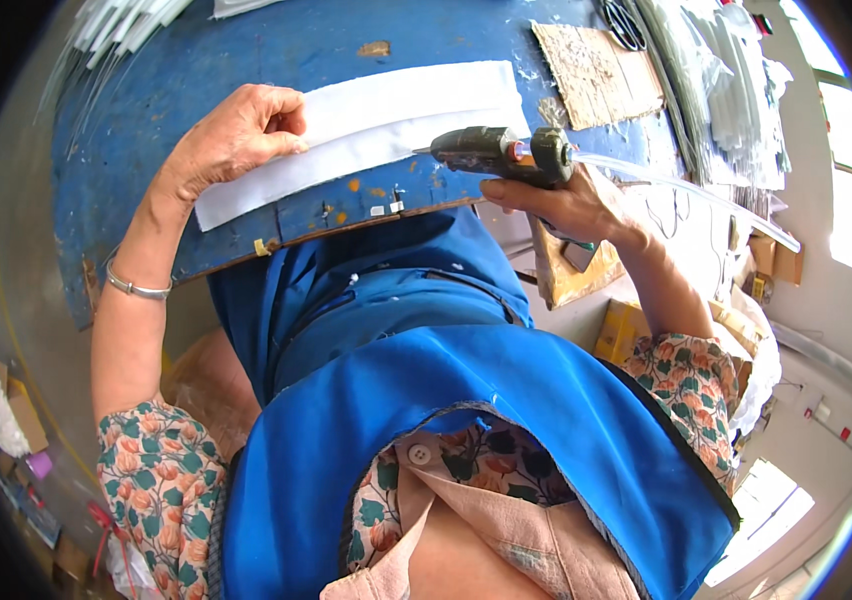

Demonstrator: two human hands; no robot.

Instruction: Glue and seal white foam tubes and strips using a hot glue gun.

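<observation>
At far left I see my left forearm with a thin metal bangle (pixel 136 288) on the wrist, rising from a floral sleeve. My left hand (pixel 231 135) lies knuckles up on the left end of a long white fabric strip (pixel 366 125), fingers curled and pressing it flat; the fingertips are tucked under, so I cannot make out whether they pinch the cloth. The strip runs left to right across a worn blue worktable (pixel 246 60), near its front edge. It looks like two layers, though the seam is hard to read. At the strip's right end, the nozzle of a dark glue gun (pixel 501 152) touches or nearly touches the fabric; I cannot tell which. My right hand (pixel 561 200) is wrapped closed around its grip, hiding the trigger. A clear glue stick (pixel 686 190) trails out behind it to the right. Beyond lie a cardboard piece (pixel 596 70) and heaped clear plastic sleeves (pixel 736 90), cut off by the rim. My blue apron (pixel 426 420) fills the lower middle, hiding whatever is under the table.
</observation>
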